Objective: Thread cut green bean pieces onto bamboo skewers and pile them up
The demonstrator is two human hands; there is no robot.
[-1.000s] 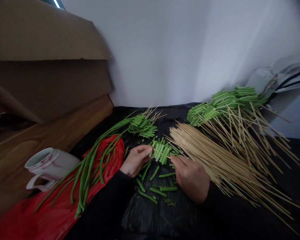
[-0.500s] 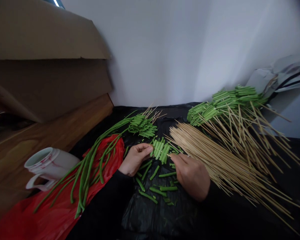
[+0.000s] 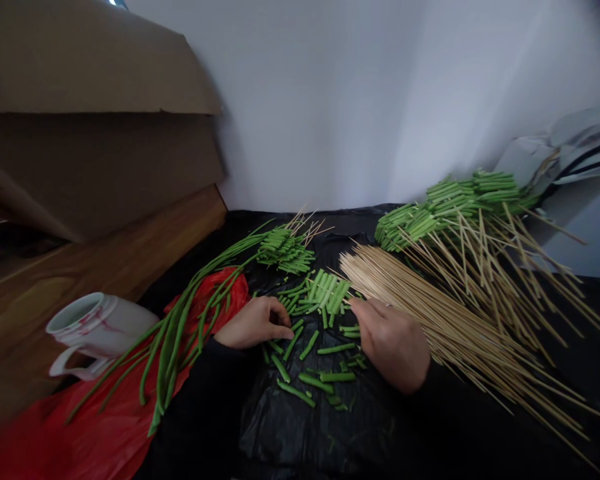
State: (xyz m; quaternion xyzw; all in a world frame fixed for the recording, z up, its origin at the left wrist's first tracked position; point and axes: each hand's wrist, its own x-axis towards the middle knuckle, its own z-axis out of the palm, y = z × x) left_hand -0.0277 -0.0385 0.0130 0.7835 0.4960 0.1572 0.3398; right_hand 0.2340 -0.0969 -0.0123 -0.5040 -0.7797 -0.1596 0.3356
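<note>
My right hand [image 3: 393,343] pinches a bamboo skewer close to its end. Threaded side by side on that skewer is a row of cut green bean pieces [image 3: 327,289], raised a little over the black sheet. My left hand [image 3: 257,323] is apart from the row, lower and to its left. Its thumb and curled fingers are parted, close to a loose bean piece [image 3: 293,343], with nothing visible between them. More loose cut pieces [image 3: 337,377] lie scattered between and below my hands.
Bare bamboo skewers [image 3: 430,307] lie in a large bundle at right. Filled bean skewers are piled at back right [image 3: 450,203] and back centre [image 3: 283,250]. Long whole beans [image 3: 173,333] rest across a red plastic bag [image 3: 105,427]. A white mug [image 3: 113,327] and cardboard box [image 3: 130,147] stand left.
My left hand has let go of the bean row and moved down and left, its fingers parting. My right hand, still pinching the skewer, has shifted slightly right and up.
</note>
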